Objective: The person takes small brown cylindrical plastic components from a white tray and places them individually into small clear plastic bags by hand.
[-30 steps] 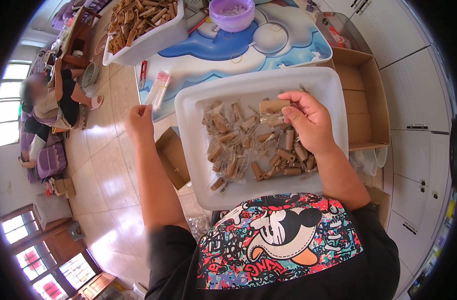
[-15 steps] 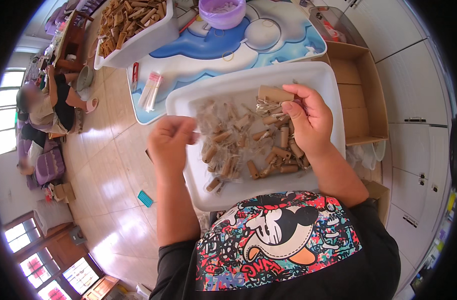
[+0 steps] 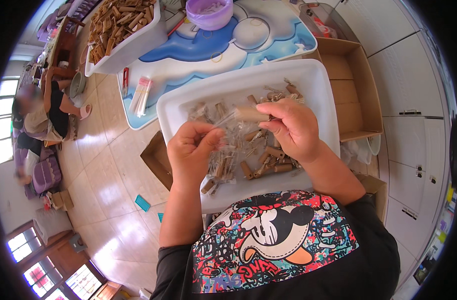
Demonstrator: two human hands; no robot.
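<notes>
Over a white plastic tub [image 3: 321,80], my right hand [image 3: 296,127] pinches a smooth tan tube [image 3: 249,114] between thumb and fingers, holding it sideways. My left hand [image 3: 192,150] is closed with thumb against fingers on the edge of a small clear plastic bag [image 3: 223,121]. The bag's other end meets the left end of the tube; whether the tube is inside its mouth I cannot tell. Below the hands lie several loose tan tubes [image 3: 275,153] with pale string, and a heap of clear-bagged ones [image 3: 221,167] at the left of the tub.
Beyond the tub is a blue-and-white table [image 3: 163,82] with a bundle of clear bags [image 3: 141,96], a red cutter [image 3: 125,82] and a purple bowl [image 3: 208,19]. A bin [image 3: 133,50] of brown pieces stands far left. An open cardboard box [image 3: 356,112] is at right. Another person [image 3: 43,112] sits left.
My left hand has moved right, toward the other hand, and now holds a clear bag. My right hand has come lower and left, bringing the tube to the bag. The whole view shifted slightly.
</notes>
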